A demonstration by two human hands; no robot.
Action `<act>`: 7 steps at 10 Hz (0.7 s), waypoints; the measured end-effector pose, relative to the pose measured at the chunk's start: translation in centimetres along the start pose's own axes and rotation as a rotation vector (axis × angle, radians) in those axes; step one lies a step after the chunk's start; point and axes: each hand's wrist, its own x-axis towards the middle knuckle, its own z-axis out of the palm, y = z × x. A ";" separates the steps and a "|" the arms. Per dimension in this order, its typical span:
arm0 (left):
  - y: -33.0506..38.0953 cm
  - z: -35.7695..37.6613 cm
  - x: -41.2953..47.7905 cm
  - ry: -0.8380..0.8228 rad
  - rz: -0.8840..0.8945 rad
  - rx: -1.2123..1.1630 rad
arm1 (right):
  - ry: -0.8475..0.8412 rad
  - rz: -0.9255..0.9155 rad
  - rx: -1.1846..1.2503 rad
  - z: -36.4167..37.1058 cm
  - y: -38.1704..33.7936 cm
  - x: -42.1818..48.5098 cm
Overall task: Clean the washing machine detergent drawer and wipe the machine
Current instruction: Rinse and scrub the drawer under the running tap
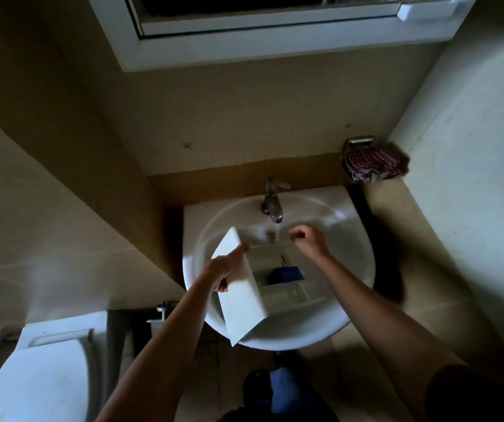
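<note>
At the bottom of the frame a knee in blue jeans [287, 391] sits below two bare forearms reaching up toward the centre. A white toilet [40, 376] fills the lower left.

In the middle of the frame the white plastic detergent drawer [241, 296] lies tilted inside the round white ceramic sink [359, 278], its front panel toward the lower left and its open compartments facing up. A blue plastic insert [285, 274] sits in the middle compartment. The left hand [225, 269] is clamped on the front panel, thumb along its upper edge and fingers beneath. The right hand [308, 240] hovers over the drawer's far end, just right of the water stream [276, 234], with its fingers curled in and nothing visible inside them.

The step in hand looks like rinsing. To do it well, tilt the drawer so that water runs through every compartment and drains off one corner. Work fingertips into the corners and under the blue insert, where residue likely cakes. Keep the left grip firm, as wet plastic slips.

Further up, the metal tap [273, 202] is running. A checked cloth [372, 164] hangs at the upper right, perhaps handy for wiping. A white-framed window [244, 41] crosses the top.
</note>
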 end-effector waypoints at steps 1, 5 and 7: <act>0.0 -0.2 1.1 0.047 0.005 0.020 | -0.163 0.365 0.597 1.0 -1.2 1.1; 0.6 0.2 0.9 0.090 -0.059 0.008 | -0.245 0.715 1.291 2.5 -3.5 3.0; 0.8 0.5 0.6 0.078 0.011 -0.005 | -0.573 0.528 0.733 4.7 -4.6 0.1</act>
